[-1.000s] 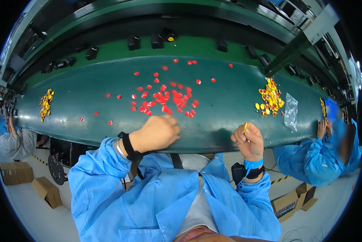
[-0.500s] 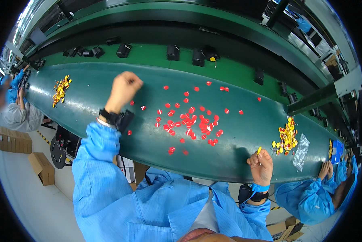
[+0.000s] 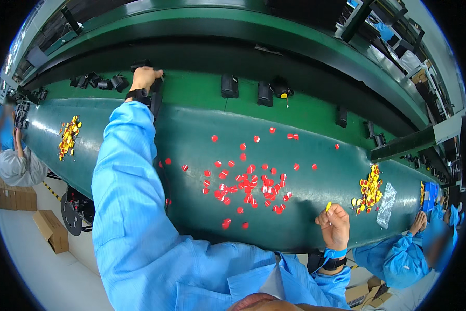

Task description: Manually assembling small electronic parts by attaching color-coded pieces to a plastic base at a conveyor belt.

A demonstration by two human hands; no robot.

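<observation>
Far left: yellow-and-red heap [image 3: 67, 140] on green worktop [image 3: 323, 155]. My left hand [image 3: 145, 78]: far side, beside black device [image 3: 140, 64]; grip, cannot tell. Centre: scattered red discs [image 3: 248, 188]. Yellow disc [image 3: 328, 206]: pinched in my right hand [image 3: 335, 224], near edge. Right: second heap [image 3: 369, 189], clear plastic bag [image 3: 386, 206].

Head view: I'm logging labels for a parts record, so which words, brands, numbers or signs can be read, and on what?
None can be read.
Open cardboard box: any marks too small and blurred.
Red discs: white marks, no readable lettering.
Yellow piece in the right hand: too small to tell.
Plastic bag: any print too blurred.
</observation>
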